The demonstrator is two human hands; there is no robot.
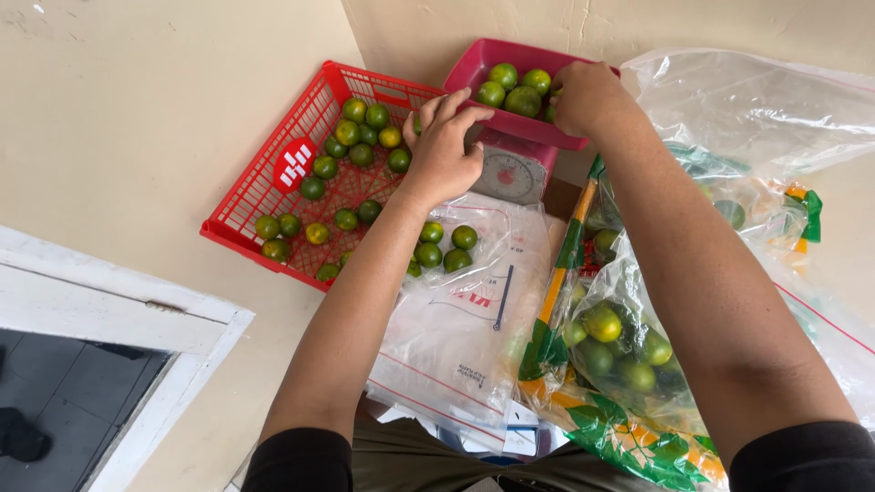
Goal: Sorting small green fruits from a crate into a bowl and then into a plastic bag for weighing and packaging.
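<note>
A small kitchen scale (509,173) with a round dial carries a dark pink tray (474,66) holding several green citrus fruits (522,100). My left hand (444,146) rests on the tray's near edge above the dial, fingers bent, nothing held. My right hand (583,96) reaches into the tray's right side among the fruits; its fingers are hidden, so whether it grips one is unclear. Between my arms lies a clear plastic bag (456,319) with a few green fruits (447,248) inside.
A red plastic basket (273,182) with several green fruits (351,150) sits left of the scale on the cream floor. A large clear and printed sack (629,383) of fruits lies under my right arm. A white door frame (118,319) is at lower left.
</note>
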